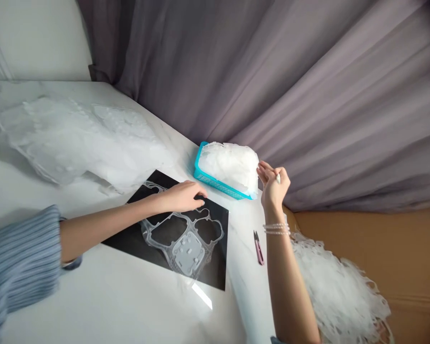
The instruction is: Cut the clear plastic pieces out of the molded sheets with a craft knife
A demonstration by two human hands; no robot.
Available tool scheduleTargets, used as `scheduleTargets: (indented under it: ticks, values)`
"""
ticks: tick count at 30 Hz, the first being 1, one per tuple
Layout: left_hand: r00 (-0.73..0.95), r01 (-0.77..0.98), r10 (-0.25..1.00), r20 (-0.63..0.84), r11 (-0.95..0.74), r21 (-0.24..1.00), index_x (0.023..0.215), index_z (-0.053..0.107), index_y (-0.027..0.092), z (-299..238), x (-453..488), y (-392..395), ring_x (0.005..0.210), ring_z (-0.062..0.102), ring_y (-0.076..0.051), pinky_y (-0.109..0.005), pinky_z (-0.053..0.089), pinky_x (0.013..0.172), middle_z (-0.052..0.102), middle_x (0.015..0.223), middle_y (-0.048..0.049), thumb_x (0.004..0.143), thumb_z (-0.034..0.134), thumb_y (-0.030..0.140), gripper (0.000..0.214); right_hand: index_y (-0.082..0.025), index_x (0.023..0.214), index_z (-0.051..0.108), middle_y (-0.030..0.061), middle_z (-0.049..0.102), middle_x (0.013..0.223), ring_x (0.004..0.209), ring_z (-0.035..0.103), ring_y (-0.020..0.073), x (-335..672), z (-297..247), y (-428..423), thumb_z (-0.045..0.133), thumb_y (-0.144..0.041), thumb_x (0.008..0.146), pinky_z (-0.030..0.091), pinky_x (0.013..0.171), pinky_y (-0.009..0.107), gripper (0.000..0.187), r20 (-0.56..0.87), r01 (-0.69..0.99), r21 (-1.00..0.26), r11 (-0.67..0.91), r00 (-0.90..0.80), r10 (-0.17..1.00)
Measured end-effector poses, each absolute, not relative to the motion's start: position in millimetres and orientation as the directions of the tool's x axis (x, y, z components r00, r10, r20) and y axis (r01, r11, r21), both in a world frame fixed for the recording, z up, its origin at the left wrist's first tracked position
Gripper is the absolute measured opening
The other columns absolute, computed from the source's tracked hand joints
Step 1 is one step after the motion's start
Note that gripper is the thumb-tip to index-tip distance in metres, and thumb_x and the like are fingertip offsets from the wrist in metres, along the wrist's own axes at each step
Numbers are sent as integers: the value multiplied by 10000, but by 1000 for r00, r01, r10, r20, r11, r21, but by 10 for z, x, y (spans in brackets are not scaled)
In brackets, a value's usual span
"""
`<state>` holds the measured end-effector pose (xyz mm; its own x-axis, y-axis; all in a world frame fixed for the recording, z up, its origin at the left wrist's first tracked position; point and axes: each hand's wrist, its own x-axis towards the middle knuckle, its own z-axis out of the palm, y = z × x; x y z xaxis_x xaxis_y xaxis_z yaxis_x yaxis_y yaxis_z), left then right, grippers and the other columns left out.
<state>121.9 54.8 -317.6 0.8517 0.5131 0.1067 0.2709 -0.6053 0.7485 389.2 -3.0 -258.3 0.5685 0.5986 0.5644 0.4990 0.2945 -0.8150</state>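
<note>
Left hand (181,197): lies palm-down at the top edge of the moulded clear plastic piece (186,253); grip curved and pressing down, apparently steadying the piece. Whether it closes on anything cannot be told.
Right hand (274,184): raised off the desk (93,296) beside the basket; grip pressed together, pinching a small white piece (278,178).
Task item: the moulded piece lies flat on a black sheet (215,258), just below the left hand. The dark backing appears chosen to make its pale outline and 3 open cut-outs easy to see.
Container: 1 blue plastic basket (200,157), on the desk near the curtain, heaped above its rim with white film scraps (229,165).
Tool: 1 pair of thread snips (258,247), purple-handled, on the desk beside the right forearm, placed within easy reach.
Loose material: a translucent film pile (75,138) on the far desk; white lacy trimmings (340,291) on the tan sofa (408,267).
Surroundings: a mauve curtain (344,86) hangs behind the desk.
</note>
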Motion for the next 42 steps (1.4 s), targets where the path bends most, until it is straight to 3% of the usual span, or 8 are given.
scheduleTargets:
  ticks: [6,10,15,20,24,31,35,42]
  values:
    - [935,256,354,32,-734,629,1064,682,172,-3364,1506,425,1135,562,-297,-341,442,912,685,1086,-103,704,728,321,392,-232,696,378,88,746,929,1026,697,267,3224,-2957,-1106,673,-386,858,539,924,462,370,167,398,-916,-45,482,860]
    - [938,267,347,21,-758,594,967,632,163,-3492,1560,399,1085,519,-314,-398,414,905,634,1042,-116,748,682,270,249,-231,704,388,100,742,978,980,697,271,2883,-3175,-1580,642,-448,884,547,892,463,380,-37,311,-923,-227,515,856]
    - [955,194,291,51,-747,636,776,536,190,-3429,1556,403,1018,515,-241,-355,388,913,569,959,-69,884,513,241,121,-233,717,384,112,740,1030,1015,678,277,2754,-3311,-1648,670,-455,854,534,880,440,387,-79,116,-975,-192,626,776]
    - [959,89,255,124,-687,721,897,443,223,-3004,1391,361,768,497,-147,-269,391,738,537,854,-1,998,308,308,188,-234,706,356,109,744,1033,903,660,238,2720,-3361,-1616,716,-465,807,475,822,377,439,-63,205,-938,-281,696,716]
    - [946,5,276,171,-539,842,932,404,241,-2767,1298,319,643,437,-128,-250,376,610,488,758,25,995,319,336,142,-238,738,356,114,716,1178,995,638,239,2612,-3375,-1552,778,-460,741,455,836,352,477,-144,159,-942,-296,606,782]
    - [874,-19,482,65,-100,995,1003,362,264,-2726,1302,373,688,603,-138,-258,499,557,645,1101,-60,979,355,402,140,-248,745,309,29,731,976,1007,631,202,2554,-3424,-1452,744,-296,796,445,918,352,440,-105,-75,-994,-77,518,849]
    - [856,-92,517,-33,215,972,975,346,255,-2732,1302,423,628,666,-162,-327,535,575,683,1128,-93,980,384,435,184,-251,788,350,26,689,1107,1149,597,206,2575,-3415,-1406,744,-254,790,449,971,365,394,-61,-154,-988,27,538,841]
    - [803,-126,584,-115,356,926,879,344,241,-2688,1276,476,583,677,-181,-364,554,574,722,950,-74,958,430,351,160,-241,732,345,-78,541,683,697,587,101,2492,-3361,-1282,769,-199,767,519,756,249,428,-102,-377,-921,95,469,877]
